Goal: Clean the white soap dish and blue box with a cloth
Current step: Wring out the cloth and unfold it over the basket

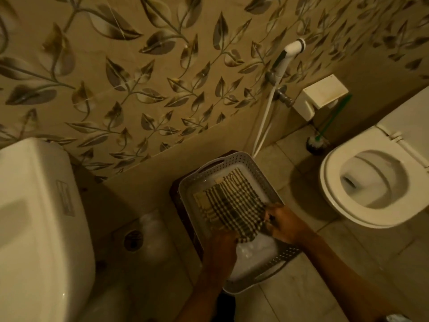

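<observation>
Wiping the box (234, 159) looks to be the step in hand. The box stands on a dark stool (176, 194) on the tiled floor (308, 270), between the wall (162, 159) and the toilet (348, 217). The cloth (232, 205) lies spread over its bottom. The left hand (222, 242) grips the bunched near end of the cloth inside the box. The right hand (285, 226) is just beside it at the right wall, with fingers curled on the cloth's edge, as far as I can see. The two hands are near each other but do not touch.

I judge the box to be light, thin plastic, stiff enough to keep its shape. It may slide on the stool when pushed hard, so one hand should better hold the rim or a cut-out handle. It is rectangular with round corners, its walls are full of small holes, and its smooth bottom shines as if wet. In this dim yellow light it looks more grey than blue.

The cloth is soft, thin and checked in dark and pale. It folds easily, so it is best held bunched in the fingers.

A white holder (322, 94) on the wall, hard and box-shaped, may be the soap dish; I cannot tell.
</observation>
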The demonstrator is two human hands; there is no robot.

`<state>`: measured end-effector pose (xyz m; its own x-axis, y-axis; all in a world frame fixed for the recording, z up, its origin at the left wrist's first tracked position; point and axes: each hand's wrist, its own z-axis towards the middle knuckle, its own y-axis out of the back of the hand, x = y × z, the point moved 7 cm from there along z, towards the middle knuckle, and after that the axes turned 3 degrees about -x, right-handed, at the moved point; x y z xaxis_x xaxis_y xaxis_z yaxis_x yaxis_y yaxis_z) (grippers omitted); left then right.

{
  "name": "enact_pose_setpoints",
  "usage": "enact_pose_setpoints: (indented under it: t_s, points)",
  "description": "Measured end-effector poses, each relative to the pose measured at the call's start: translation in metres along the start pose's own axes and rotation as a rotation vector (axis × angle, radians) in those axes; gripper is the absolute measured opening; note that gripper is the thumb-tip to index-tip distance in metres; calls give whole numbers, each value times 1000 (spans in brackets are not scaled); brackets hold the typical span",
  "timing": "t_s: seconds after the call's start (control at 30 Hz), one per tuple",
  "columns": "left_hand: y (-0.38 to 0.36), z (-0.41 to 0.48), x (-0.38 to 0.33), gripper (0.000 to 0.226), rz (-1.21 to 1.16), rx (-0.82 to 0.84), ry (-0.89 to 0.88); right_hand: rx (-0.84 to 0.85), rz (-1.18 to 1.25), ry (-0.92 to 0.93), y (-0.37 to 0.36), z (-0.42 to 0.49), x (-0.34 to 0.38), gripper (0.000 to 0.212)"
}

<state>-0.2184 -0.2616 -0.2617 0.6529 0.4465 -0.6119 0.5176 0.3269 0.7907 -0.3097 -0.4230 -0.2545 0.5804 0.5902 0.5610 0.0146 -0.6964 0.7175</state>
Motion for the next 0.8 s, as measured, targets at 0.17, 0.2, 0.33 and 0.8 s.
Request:
enact_pose_setpoints:
  t_s: [0.17, 0.2, 0.33, 0.8]
  points:
    - [-39, -12, 4, 42, 175, 387, 190, 6, -81, 6, -13, -10, -8, 32]
    - [-45, -15, 9, 50, 205, 385, 235, 26, -96, -8, -17, -11, -10, 34]
    - [-55, -27, 9, 44, 54, 503, 277, 118, -94, -93, -38, -15, -19, 39]
    - [-53, -32, -7, 35, 329, 550, 159, 123, -326, -157, -44, -10, 1, 29]
